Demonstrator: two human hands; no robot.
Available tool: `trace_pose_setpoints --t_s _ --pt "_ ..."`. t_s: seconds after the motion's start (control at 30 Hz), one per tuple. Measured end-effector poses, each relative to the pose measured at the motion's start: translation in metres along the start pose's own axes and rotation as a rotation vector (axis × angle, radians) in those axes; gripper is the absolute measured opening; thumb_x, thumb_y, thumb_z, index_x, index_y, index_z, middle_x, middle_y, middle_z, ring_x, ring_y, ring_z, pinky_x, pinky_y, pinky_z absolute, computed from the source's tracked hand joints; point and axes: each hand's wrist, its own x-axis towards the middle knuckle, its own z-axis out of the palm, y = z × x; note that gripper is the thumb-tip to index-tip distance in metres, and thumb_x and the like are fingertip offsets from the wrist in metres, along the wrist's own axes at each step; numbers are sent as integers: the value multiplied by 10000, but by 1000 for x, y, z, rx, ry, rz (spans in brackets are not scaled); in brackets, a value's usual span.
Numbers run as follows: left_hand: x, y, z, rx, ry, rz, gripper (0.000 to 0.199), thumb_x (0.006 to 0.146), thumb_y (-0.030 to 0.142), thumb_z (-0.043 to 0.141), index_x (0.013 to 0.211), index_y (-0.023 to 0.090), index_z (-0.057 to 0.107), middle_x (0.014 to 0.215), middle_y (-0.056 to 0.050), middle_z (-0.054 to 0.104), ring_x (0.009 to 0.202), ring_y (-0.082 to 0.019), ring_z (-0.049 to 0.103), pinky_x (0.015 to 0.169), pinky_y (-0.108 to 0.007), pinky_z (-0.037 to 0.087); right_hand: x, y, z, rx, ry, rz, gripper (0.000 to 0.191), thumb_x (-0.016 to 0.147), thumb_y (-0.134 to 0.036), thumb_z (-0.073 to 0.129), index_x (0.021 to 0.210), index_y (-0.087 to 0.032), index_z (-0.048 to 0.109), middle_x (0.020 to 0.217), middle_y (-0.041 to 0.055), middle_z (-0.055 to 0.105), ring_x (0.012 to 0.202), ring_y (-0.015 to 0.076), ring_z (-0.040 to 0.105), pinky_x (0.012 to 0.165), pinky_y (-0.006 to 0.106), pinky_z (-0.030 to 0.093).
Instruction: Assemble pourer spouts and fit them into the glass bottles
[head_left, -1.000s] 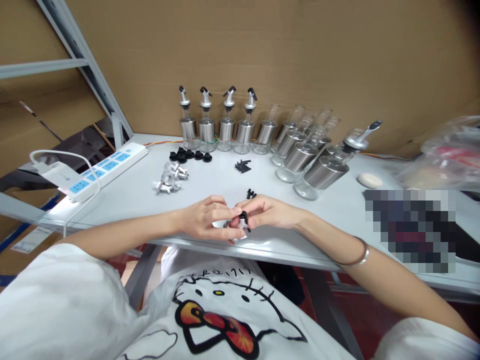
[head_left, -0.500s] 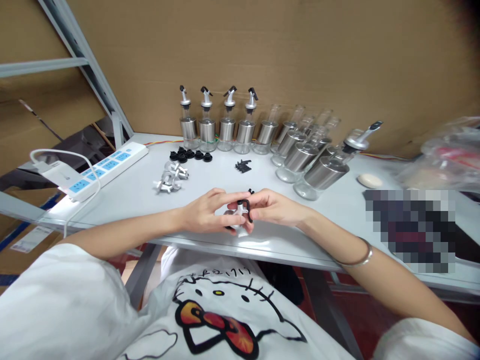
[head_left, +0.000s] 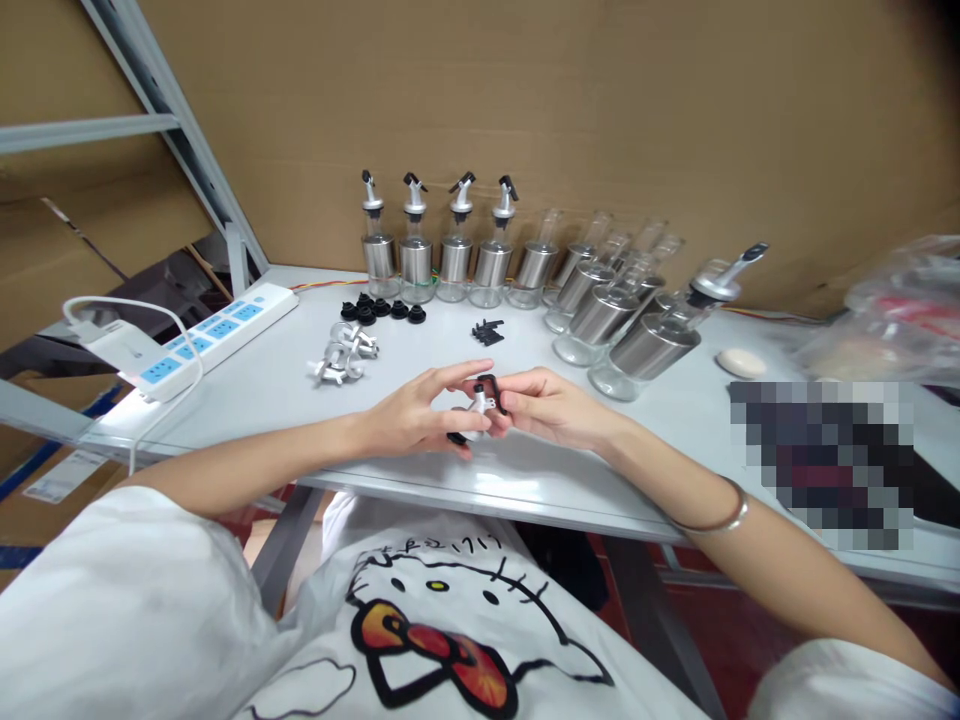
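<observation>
My left hand grips a silver pourer spout with a black base, above the table's front edge. Thumb and fingers of my right hand pinch a black lever against the spout's side. Whether the lever is seated on the spout I cannot tell. Beyond my hands lies a small pile of black levers. Loose silver spout bodies lie to the left, with several black stoppers behind them.
Several glass bottles with steel sleeves stand along the cardboard wall, some topped with pourers. More bottles are grouped at right, near a pale oval object and a plastic bag. A white power strip lies at left.
Both hands have lifted slightly, and the spout has turned in my fingers. My left forefinger has come away from the spout's top. The black lever is still in my right hand.
</observation>
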Motion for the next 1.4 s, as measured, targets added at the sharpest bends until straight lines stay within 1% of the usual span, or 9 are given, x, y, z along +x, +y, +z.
trace_pose_setpoints --t_s 0.07,0.2,0.3,0.53,0.73,0.83,0.97,1.2,1.4 --pt "1 -1 0 3 -9 17 231 871 293 615 1077 209 553 1420 -131 378 1081 -172 578 888 -342 552 0 1 -1 -5 -7 0 259 795 -364 724 866 -115 707 677 -19 575 668 77 565 698 248 474" --pt "2 -4 0 9 -13 20 218 890 301 590 1084 213 546 1389 -148 425 1059 -172 592 860 -343 551 0 1 -3 -20 -4 -10 254 815 -358 704 890 -115 686 680 -19 567 669 79 558 707 263 474" --pt "0 -8 1 -17 -19 17 244 891 321 588 1107 215 546 1410 -162 425 1075 -181 595 869 -349 540 0 -1 -1 -67 11 -18 258 813 -365 703 830 -109 677 670 -13 580 665 81 564 695 253 473" --pt "-5 -16 3 -54 -55 -24 417 884 321 601 1283 283 486 1502 -150 348 1097 -179 601 898 -342 521 3 -1 3 -27 102 -48 354 762 -361 755 1022 -149 640 658 -24 632 632 91 598 669 257 494" --pt "-5 -12 3 -98 -74 -54 534 886 302 602 1371 365 388 1559 -112 246 1138 -189 588 886 -355 528 2 -2 0 -9 26 -18 252 796 -345 725 915 -130 672 664 -19 626 640 76 594 679 239 494" --pt "-2 -11 2 -89 -70 -29 506 905 313 570 1373 354 384 1542 -123 283 1110 -194 600 854 -357 535 1 -3 -1 -32 7 -2 238 801 -351 717 806 -122 651 659 -16 617 644 74 588 683 237 492" --pt "-1 -10 0 -83 -87 -29 410 923 342 535 1319 307 440 1486 -156 370 1071 -190 618 849 -349 543 1 -3 1 -27 43 -37 253 793 -338 730 892 -161 579 644 -42 627 620 79 601 645 229 478" --pt "-4 -12 1 -45 -66 -45 328 902 397 558 1205 275 518 1401 -139 457 1014 -170 631 873 -339 546 3 -3 3 -9 37 -81 280 796 -330 732 813 -179 497 630 -54 637 600 76 609 626 220 459" --pt "2 -7 -1 24 -10 11 259 923 387 529 1106 206 562 1355 -160 507 904 -133 646 821 -318 540 3 0 2 50 -22 -25 266 822 -317 708 992 -160 575 674 -38 644 643 82 618 671 234 480"
